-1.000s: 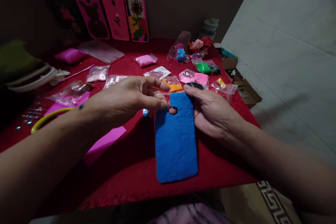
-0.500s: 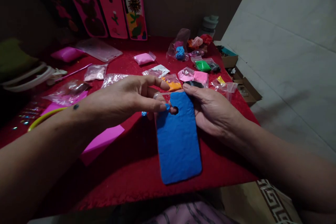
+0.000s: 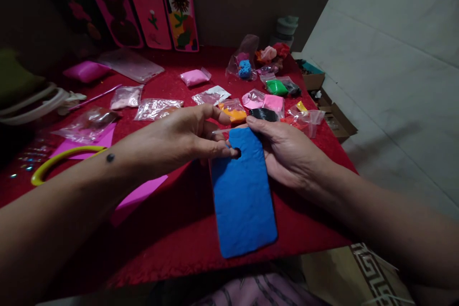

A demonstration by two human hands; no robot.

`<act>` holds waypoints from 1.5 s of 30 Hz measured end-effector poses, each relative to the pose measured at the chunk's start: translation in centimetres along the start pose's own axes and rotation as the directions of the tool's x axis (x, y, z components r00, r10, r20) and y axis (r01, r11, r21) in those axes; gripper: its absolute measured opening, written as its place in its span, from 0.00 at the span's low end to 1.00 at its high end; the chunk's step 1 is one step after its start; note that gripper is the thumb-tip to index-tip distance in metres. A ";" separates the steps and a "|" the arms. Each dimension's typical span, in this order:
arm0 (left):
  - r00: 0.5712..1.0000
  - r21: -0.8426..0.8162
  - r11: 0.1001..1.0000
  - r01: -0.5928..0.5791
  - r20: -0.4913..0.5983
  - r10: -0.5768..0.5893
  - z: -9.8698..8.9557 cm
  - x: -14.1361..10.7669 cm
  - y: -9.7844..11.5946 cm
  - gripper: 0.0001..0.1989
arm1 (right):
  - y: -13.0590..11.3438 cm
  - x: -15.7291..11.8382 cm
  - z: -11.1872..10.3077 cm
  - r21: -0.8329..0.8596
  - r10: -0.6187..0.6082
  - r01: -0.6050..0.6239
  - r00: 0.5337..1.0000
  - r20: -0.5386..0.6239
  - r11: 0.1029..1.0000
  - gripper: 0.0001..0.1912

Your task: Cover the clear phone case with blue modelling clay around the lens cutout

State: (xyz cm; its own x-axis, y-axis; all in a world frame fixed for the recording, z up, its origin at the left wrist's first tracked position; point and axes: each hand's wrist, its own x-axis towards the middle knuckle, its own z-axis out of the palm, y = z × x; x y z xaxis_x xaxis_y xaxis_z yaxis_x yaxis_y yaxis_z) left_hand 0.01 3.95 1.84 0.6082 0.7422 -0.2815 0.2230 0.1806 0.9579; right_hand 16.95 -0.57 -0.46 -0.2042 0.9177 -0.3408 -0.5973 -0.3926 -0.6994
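Note:
A phone case [image 3: 244,201] coated with uneven blue clay is held up over the red cloth, tilted slightly. My right hand [image 3: 292,153] grips its upper right side, thumb along the top edge and fingers behind. At the upper left corner, my left hand [image 3: 186,136] is closed, its thumb tip pressing the clay edge beside the small dark hole. Some of its fingers are hidden behind the case. Clear plastic shows at that corner. Just beyond the hands lie a bag of orange clay [image 3: 234,114] and a round black object [image 3: 264,114].
Several decorated phone cases [image 3: 148,14] lean on the back wall. A clear case [image 3: 132,68] lies before them. Clay packets, such as green [image 3: 276,87] and pink [image 3: 193,77], dot the red cloth [image 3: 172,244]. Scissors-like yellow loop [image 3: 45,172] sits left, near pink paper [image 3: 143,191].
My left thumb has shifted right and inward to the clay edge by the hole; the blue bit at its tip no longer shows. My right hand keeps its grip. The view has shifted slightly.

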 end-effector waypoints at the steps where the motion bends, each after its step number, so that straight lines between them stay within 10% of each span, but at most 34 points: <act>1: 0.999 0.018 0.999 0.033 -0.012 -0.033 0.1 0.0 0.3 0.22 | -0.1 0.0 0.1 0.013 -0.002 0.002 1.000 -0.017 1.000 0.18; 45: 0.986 -0.001 0.990 0.143 -0.086 -0.143 1.1 -0.2 -0.1 0.20 | -0.4 0.3 0.2 0.020 0.063 -0.061 0.986 -0.154 0.998 0.16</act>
State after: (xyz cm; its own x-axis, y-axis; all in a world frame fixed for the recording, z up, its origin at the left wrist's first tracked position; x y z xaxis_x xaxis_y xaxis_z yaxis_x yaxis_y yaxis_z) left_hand 0.73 3.07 1.69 0.5023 0.7617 -0.4093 0.3065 0.2857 0.9080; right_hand 17.00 -0.13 -0.20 -0.1197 0.8708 -0.4768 -0.5991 -0.4463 -0.6648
